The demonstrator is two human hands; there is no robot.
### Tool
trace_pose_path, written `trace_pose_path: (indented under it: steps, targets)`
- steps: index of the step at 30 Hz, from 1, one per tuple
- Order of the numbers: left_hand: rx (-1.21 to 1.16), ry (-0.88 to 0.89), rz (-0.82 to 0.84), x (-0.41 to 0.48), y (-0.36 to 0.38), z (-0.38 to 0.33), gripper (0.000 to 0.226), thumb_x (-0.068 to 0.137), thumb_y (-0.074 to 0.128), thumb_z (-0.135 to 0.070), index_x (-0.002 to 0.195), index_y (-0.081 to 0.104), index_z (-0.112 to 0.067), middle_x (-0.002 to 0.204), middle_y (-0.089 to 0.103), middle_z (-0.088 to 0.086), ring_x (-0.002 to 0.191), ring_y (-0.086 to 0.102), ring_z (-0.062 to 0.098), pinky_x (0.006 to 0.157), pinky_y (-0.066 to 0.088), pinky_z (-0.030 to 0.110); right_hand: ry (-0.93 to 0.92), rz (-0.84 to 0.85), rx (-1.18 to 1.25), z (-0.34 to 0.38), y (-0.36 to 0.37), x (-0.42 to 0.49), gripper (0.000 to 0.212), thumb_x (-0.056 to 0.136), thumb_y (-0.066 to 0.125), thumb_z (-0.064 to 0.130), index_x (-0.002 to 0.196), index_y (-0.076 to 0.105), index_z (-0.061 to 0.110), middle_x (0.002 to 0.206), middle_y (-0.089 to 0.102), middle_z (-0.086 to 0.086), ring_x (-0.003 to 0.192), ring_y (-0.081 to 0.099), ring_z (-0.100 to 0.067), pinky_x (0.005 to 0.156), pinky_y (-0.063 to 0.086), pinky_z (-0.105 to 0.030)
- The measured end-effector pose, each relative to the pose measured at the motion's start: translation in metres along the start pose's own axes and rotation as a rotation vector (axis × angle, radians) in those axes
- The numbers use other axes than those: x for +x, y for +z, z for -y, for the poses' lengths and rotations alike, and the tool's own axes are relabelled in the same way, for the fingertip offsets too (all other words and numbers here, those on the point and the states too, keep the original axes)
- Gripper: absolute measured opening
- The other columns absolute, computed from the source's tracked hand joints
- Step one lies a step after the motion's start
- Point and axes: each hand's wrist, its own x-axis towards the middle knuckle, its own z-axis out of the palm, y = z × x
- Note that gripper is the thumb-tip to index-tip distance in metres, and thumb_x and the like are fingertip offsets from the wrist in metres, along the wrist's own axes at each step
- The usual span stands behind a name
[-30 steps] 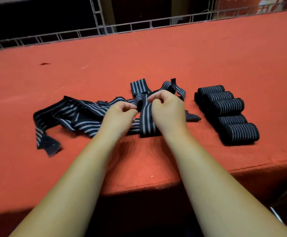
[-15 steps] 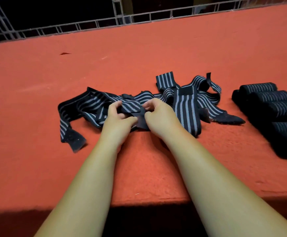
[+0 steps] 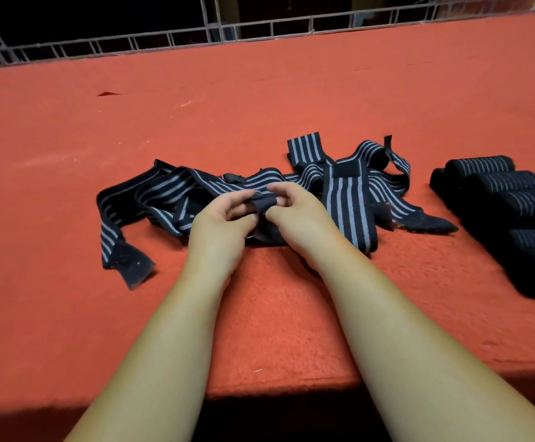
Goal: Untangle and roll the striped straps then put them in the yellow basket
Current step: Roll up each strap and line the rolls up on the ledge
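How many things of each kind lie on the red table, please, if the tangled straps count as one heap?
Rolled black elastic straps with grey stripes: 5
Tangled heap of unrolled striped straps: 1 (the number of straps in it cannot be told)
Total: 6

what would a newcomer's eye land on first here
At the centre, the left hand and the right hand both pinch a dark end of the tangled striped straps, which sprawl across the red table. At the right edge lies a neat row of rolled straps.
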Motion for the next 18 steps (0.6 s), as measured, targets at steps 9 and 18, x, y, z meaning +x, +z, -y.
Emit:
trace_pose_path:
  steps: [9, 18]
  targets:
    - [0.336, 0.215, -0.188, -0.006, -0.002, -0.007, 0.025, 0.091, 0.080, -0.018, 0.109, 0.079, -0.034, 0.103, 0.074, -0.006, 0.101, 0.070, 0.011, 0.096, 0.056, 0.034, -0.192, -0.026, -0.037, 0.002, -0.004, -0.008, 0.011, 0.103, 0.067, 0.024, 0.097, 0.077, 0.023, 0.083, 0.073, 0.012, 0.079, 0.066, -0.005, 0.082, 0.056, -0.036]
    - [0.674, 0.455, -0.250, -0.012, -0.003, -0.011, 0.023, 0.093, 0.070, -0.047, 0.093, 0.073, -0.024, 0.104, 0.072, -0.008, 0.106, 0.062, 0.018, 0.107, 0.047, 0.051, -0.198, 0.021, 0.283, 0.012, -0.012, -0.014, 0.016, 0.107, 0.064, 0.032, 0.100, 0.077, 0.023, 0.099, 0.078, 0.005, 0.092, 0.071, -0.010, 0.089, 0.058, -0.035]
